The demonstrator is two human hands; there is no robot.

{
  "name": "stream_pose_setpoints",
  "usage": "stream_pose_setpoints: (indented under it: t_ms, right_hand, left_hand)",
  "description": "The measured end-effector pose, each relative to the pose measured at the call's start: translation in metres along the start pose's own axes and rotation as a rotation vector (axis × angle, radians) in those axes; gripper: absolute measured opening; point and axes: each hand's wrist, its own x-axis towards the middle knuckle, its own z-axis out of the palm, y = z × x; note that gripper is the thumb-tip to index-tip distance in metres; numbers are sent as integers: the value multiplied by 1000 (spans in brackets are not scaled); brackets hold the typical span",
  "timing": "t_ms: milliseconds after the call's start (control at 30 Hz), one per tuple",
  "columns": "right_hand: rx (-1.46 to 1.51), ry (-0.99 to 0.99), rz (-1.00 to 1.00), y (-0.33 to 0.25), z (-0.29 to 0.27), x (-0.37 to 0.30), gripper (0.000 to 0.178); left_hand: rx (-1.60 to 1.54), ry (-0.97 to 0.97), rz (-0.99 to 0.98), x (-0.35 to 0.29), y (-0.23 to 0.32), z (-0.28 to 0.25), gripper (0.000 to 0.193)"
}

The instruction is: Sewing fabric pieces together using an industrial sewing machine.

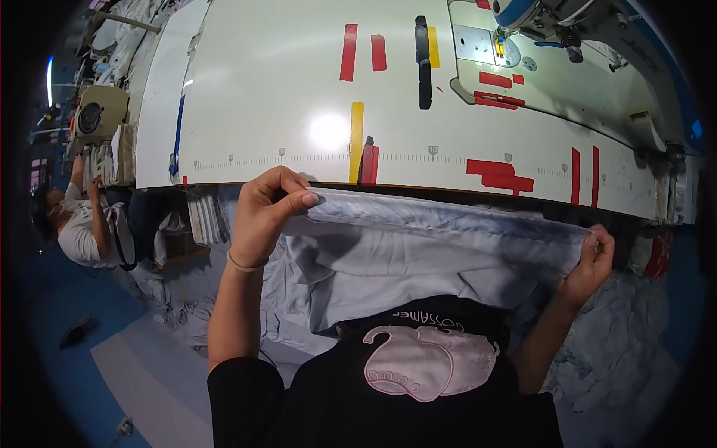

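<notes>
A light grey-blue piece of fabric (pixel 388 257) is stretched sideways along the front edge of the sewing table. My left hand (pixel 270 205) pinches its upper left corner between thumb and fingers. At the other end, my right hand (pixel 590 265) grips the upper right corner, a little lower than the left. Between them runs a long folded, seamed band, nearly straight and sloping slightly down to the right. Below the band the cloth hangs in loose folds over my lap.
The white sewing table (pixel 246 89) carries a printed ruler scale and red, yellow and black tape strips. A sewing machine (pixel 582 37) stands at the far right. Heaped pale cloth (pixel 612 336) lies at right. Another person (pixel 86 231) sits at far left by a second machine (pixel 101 112).
</notes>
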Motion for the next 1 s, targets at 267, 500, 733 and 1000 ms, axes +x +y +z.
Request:
stream_pose_setpoints:
  t_ms: [267,500,733,1000]
  right_hand:
    - [-72,17,9,1,11,3,6]
    - [-240,25,-66,-14,30,10,8]
    - [-554,-31,-217,-41,50,24,10]
    - [-533,-96,-157,-45,74,33,15]
  left_hand:
    - [262,19,-12,15,16,9,11]
    - [882,33,327,21,30,16,15]
    - [304,-140,-53,36,33,1,7]
    - [363,-75,-93,38,22,-13,7]
